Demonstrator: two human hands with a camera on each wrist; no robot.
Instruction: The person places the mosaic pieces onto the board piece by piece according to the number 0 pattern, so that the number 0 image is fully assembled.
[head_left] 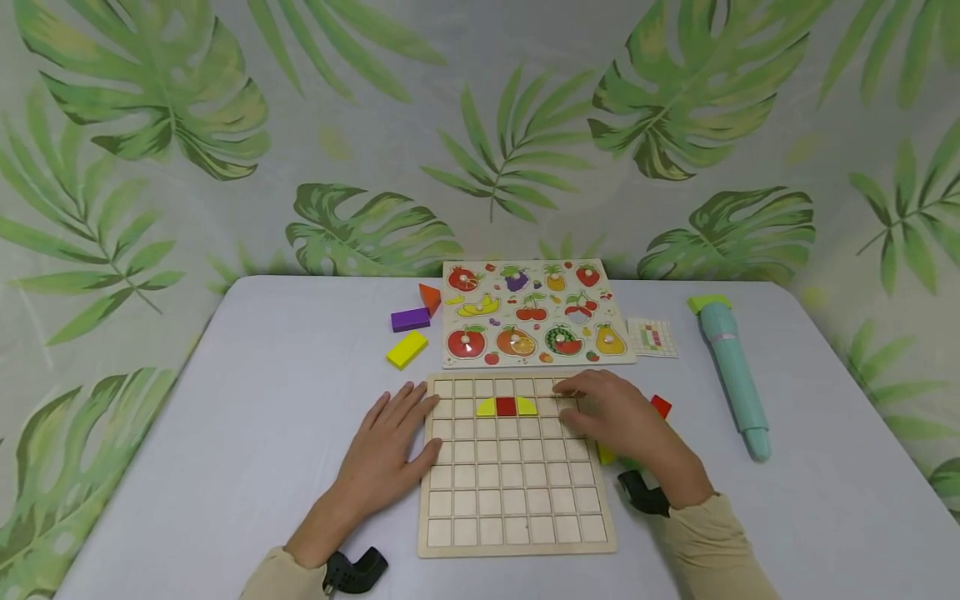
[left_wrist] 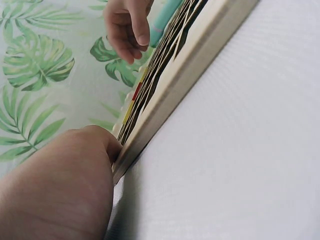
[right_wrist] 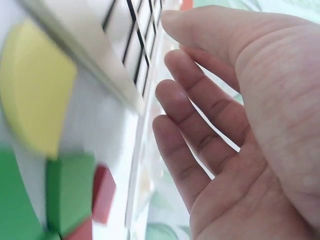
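Observation:
A wooden grid board [head_left: 517, 492] lies flat on the white table. In its second row sit a red square [head_left: 506, 407] and two yellow quarter-round pieces beside it. My left hand [head_left: 390, 442] lies flat on the table, its thumb against the board's left edge [left_wrist: 190, 70]. My right hand [head_left: 607, 412] hovers over the board's upper right corner with relaxed fingers [right_wrist: 200, 125] and nothing in it. Beside that hand, off the board, lie a red block [head_left: 661, 406], a yellow piece [right_wrist: 35, 85] and a green block [right_wrist: 67, 190].
A fruit peg puzzle [head_left: 532, 312] lies behind the board. Left of it are an orange triangle [head_left: 429, 297], a purple block [head_left: 410, 319] and a yellow block [head_left: 407, 349]. A small pattern card [head_left: 652, 337] and a teal pen-like tool [head_left: 735, 375] lie at the right.

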